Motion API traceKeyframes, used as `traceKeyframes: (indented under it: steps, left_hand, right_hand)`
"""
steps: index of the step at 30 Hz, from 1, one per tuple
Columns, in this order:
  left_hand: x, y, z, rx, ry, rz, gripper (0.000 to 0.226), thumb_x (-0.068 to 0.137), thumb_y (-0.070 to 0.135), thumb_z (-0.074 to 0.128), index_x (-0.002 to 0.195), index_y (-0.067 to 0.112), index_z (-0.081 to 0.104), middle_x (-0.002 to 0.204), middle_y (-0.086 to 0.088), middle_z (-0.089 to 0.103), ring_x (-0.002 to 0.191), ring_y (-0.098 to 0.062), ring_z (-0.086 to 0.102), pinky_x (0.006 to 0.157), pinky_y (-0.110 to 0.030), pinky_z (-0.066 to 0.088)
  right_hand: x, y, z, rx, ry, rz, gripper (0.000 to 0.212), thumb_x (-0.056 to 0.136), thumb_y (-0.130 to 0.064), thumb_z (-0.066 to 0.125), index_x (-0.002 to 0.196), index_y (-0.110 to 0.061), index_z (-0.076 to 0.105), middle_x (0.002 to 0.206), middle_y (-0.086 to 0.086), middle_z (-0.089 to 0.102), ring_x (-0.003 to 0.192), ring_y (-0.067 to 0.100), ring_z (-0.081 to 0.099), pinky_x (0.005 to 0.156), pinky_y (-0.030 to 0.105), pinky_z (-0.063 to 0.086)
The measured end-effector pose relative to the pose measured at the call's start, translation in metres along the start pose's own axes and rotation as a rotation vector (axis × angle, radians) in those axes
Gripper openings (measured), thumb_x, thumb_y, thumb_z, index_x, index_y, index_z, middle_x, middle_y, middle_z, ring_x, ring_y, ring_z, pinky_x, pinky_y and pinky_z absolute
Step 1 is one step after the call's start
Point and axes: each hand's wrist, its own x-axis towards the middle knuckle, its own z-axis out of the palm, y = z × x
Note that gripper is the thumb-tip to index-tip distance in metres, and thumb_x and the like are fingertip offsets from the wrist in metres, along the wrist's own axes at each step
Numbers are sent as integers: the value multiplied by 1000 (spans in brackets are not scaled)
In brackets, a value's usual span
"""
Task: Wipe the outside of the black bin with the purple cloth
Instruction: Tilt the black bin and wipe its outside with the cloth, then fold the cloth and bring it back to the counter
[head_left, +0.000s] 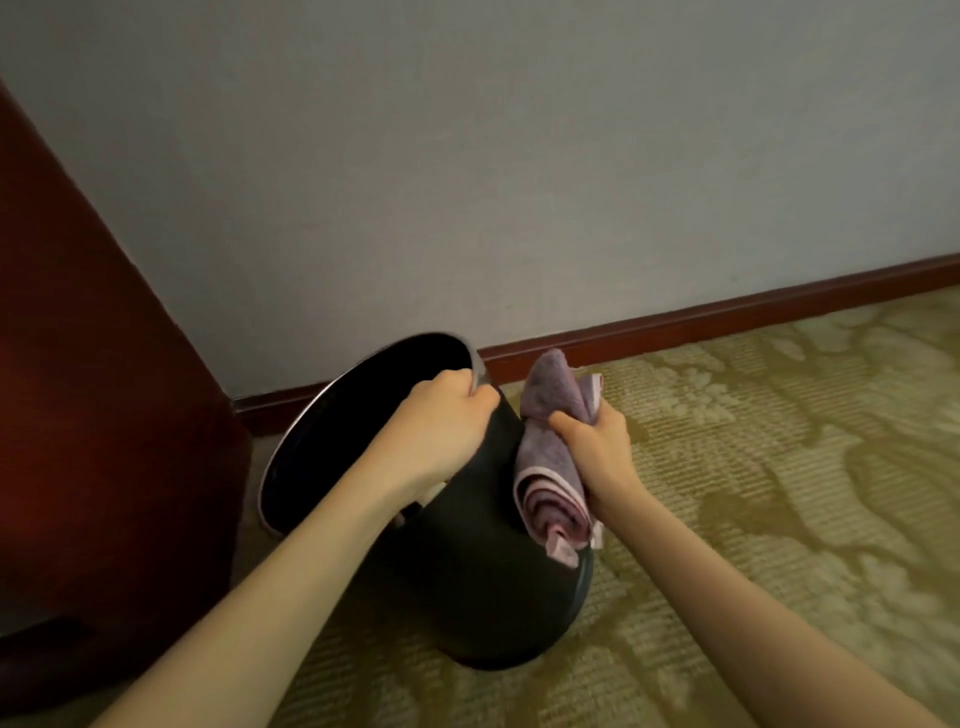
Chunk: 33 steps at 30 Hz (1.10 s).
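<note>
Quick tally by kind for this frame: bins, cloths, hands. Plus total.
Bins: 1, the black bin, tilted.
Cloths: 1, the purple cloth, against the bin's outer side.
Hands: 2, left hand gripping the bin's rim, right hand gripping the cloth.
Total: 4

We see the bin (467, 571) matt black on its outside and dark within, with a thin silvery rim (479, 366) round its mouth. The cloth (550, 452) is a plain dusty purple, edged with a pale pink band that shows at its folds. The carpet (779, 467) is olive-gold, ribbed in fine lines, and carries a large, paler cream pattern of leafy, curling shapes. The wall (467, 156) is a plain greyish white, the skirting board (727, 317) a reddish brown, and the wooden panel (78, 364) at our left a deep red-brown.
</note>
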Motion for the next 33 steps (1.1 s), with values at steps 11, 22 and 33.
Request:
traceKeyframes:
  steps: [11, 22, 33]
  left_hand:
    - [-41, 24, 111, 390, -344, 197, 25, 85, 51, 28, 81, 27, 37, 85, -6, 50, 77, -31, 53, 62, -40, 38]
    - [-18, 13, 45, -525, -111, -77, 13, 86, 28, 60, 98, 24, 60, 104, 0, 69, 96, -10, 63, 89, -30, 47]
    - [37, 3, -59, -971, -180, -118, 46, 60, 10, 73, 105, 1, 65, 96, -13, 74, 87, -20, 70, 70, -26, 57]
  right_hand:
    - [-3, -17, -113, 376, -15, 224, 16, 68, 3, 63, 81, -6, 64, 76, 20, 64, 66, 34, 63, 66, 44, 52]
    - [-19, -87, -87, 323, -416, 76, 37, 52, -1, 67, 88, 4, 64, 76, 17, 65, 67, 27, 65, 63, 32, 54]
    - [1, -149, -2, -228, -715, -88, 30, 57, -12, 76, 86, -4, 73, 76, 0, 68, 72, 9, 62, 65, 22, 48]
